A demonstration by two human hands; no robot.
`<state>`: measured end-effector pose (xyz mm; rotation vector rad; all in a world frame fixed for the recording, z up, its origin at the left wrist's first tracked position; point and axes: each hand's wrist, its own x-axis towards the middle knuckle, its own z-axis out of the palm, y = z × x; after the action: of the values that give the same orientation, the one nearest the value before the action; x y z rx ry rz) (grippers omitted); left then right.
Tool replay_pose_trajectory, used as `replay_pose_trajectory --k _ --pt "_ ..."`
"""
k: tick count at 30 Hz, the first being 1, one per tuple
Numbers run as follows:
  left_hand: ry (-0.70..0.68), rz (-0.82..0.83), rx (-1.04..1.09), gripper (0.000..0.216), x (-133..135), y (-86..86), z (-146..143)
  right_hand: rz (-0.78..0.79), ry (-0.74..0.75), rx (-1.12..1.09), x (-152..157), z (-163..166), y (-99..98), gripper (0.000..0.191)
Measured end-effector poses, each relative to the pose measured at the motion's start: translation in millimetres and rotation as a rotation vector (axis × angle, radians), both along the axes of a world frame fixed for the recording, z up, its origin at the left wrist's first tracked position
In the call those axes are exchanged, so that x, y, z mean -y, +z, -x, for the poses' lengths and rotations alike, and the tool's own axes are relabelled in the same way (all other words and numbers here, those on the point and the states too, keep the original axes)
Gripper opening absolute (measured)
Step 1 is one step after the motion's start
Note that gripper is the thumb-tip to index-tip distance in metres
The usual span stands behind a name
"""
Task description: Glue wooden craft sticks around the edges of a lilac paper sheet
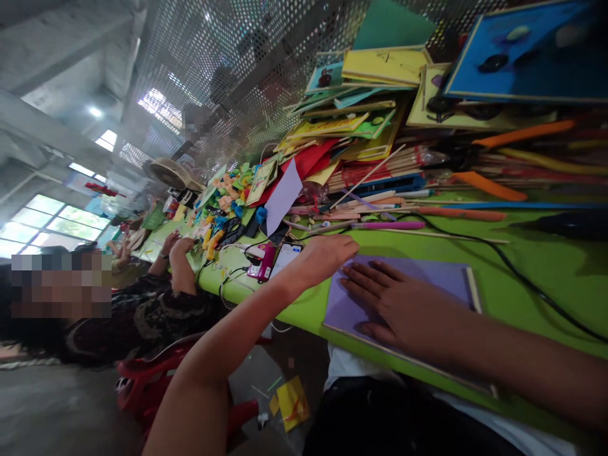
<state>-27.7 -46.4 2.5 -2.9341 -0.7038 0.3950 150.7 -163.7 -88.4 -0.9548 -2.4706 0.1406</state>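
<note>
A purple sheet (441, 278) lies on the green table in front of me, with thin pale wooden sticks (473, 290) along its right and near edges. My right hand (392, 301) presses flat on the sheet, fingers stretched out. At the sheet's upper left corner is my left hand (330, 251), its fingers curled and closed; whatever they hold is hidden. Just left of that hand lie a phone (287, 256) with a lit screen and a magenta device (261, 266) with cables.
Behind the sheet lie a magenta pen (389, 225), a black cable (517, 272), orange-handled pliers (489, 183) and bundled sticks (380, 168). Stacked colored boards (384, 66) lean by a perforated metal screen. A co-worker (142, 316) sits at left near a red chair (156, 380).
</note>
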Motion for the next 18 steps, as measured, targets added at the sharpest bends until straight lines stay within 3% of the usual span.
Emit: replay_pose_trajectory --k 8,18 --pt "0.010 -0.052 -0.040 0.018 6.0 0.4 -4.8 -0.002 -0.002 -0.044 0.5 1.2 -4.9 0.075" --pt "0.148 0.022 0.036 0.021 5.1 -2.0 -3.7 -0.015 -0.003 -0.072 -0.5 2.1 -7.4 0.082"
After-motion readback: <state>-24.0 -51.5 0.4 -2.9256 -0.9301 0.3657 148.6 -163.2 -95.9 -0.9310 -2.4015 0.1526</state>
